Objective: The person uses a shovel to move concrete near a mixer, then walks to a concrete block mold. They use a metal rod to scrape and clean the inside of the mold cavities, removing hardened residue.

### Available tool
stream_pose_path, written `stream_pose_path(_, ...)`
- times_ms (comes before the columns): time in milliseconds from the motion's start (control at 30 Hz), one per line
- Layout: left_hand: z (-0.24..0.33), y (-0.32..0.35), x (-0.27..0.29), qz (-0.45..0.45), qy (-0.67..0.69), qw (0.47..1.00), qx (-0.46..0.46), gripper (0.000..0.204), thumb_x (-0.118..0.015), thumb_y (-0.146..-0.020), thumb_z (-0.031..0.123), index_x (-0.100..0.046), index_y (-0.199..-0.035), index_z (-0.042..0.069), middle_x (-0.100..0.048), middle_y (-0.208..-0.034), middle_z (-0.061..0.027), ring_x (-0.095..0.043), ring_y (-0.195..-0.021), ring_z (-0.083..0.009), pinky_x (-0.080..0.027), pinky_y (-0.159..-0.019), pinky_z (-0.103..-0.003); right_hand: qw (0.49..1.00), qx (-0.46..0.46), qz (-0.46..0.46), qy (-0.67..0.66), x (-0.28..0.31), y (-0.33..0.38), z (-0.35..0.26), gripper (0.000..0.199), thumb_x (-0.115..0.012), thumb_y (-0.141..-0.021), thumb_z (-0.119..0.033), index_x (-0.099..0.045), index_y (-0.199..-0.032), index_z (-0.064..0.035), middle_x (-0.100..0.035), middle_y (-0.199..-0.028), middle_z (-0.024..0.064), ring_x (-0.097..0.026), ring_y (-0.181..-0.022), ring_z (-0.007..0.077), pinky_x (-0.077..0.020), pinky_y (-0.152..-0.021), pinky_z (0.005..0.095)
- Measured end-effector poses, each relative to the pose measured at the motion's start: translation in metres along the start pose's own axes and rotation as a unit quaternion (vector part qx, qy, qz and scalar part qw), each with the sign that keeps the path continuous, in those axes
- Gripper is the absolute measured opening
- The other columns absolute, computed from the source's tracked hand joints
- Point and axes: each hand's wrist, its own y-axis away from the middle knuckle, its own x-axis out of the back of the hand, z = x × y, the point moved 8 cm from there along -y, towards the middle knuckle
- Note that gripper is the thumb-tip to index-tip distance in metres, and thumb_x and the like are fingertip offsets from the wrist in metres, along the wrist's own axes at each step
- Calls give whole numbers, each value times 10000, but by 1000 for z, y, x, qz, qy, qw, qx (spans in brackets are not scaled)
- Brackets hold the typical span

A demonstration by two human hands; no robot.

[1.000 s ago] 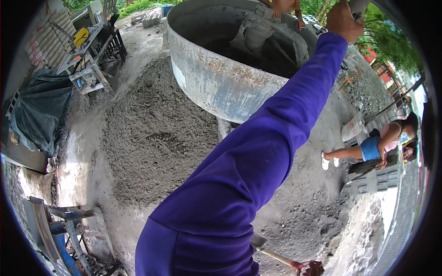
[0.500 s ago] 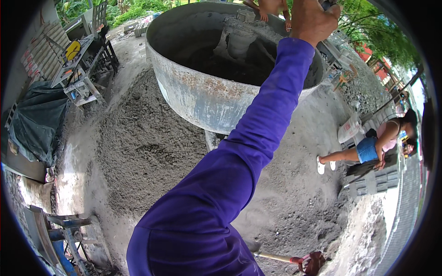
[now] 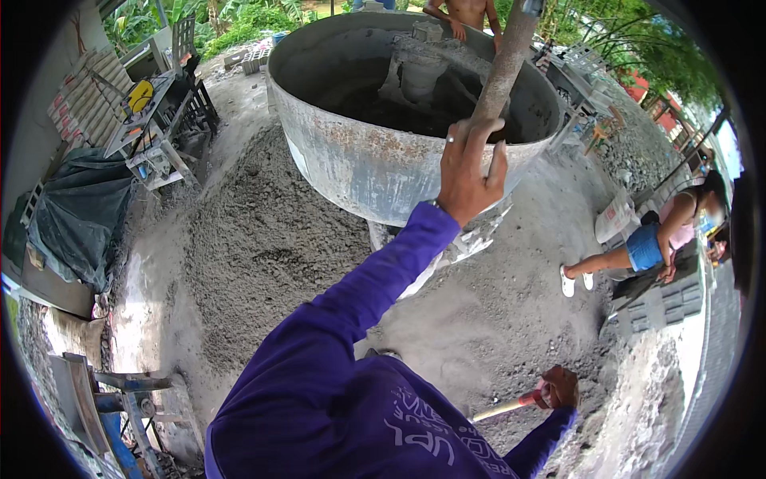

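Note:
My left hand (image 3: 471,172) reaches up and away in a purple sleeve, its fingers curled around the lower visible part of a thick grey pole (image 3: 511,60) that slants past the mixer's rim. Low at the right, my right hand (image 3: 561,387) is closed on the red grip of a shovel (image 3: 499,410). The shovel's pale wooden shaft runs left behind my shirt; its blade cannot be made out for certain. Beyond my left hand stands a large round concrete mixer (image 3: 351,164), rust-stained and grey, with dark wet material and a central hub inside.
A heap of wet grey concrete (image 3: 263,255) spreads left of the mixer. A dark tarp (image 3: 84,219) and a cluttered workbench (image 3: 152,128) stand at the left. A person (image 3: 658,231) in denim shorts is at the right, near a white sack (image 3: 614,215). Another bare-chested person (image 3: 471,12) leans at the mixer's far rim.
My left hand has come down and nearer, from high by the mixer's far right rim to the pole's lower part. My right hand and its sleeve show more fully on the shovel grip.

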Motion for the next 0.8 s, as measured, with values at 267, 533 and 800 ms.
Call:
stream_pose_path(267, 12, 569, 434, -636, -396, 343, 566, 522, -683, -718, 252, -601, -1163, -8, -572, -1224, -257, -563, -1161, -419, -488, -971, -479, 988, 70, -110, 83, -81, 0, -38, 162, -754, -748, -85, -627, -719, 11, -580, -580, 71, -533, -450, 163, -435, -430, 329)
stream_pose_path(533, 247, 572, 702, -242, -548, 320, 734, 217, -623, -745, 133, -705, -870, -24, -708, -885, -242, -705, -817, -389, -588, -747, -421, 956, 78, -271, 79, -150, 63, -56, 185, -729, -764, -101, -602, -809, 27, -573, -629, 62, -529, -469, 143, -438, -420, 298)
stream_pose_path(800, 316, 581, 643, -85, -253, 482, 834, 293, -620, -872, 290, -651, -959, 11, -676, -738, -97, -665, -593, -183, -538, -494, -320, 900, 105, -387, 170, -256, 180, -65, 159, -686, -765, -81, -583, -794, 36, -578, -635, 88, -554, -465, 162, -408, -418, 287)
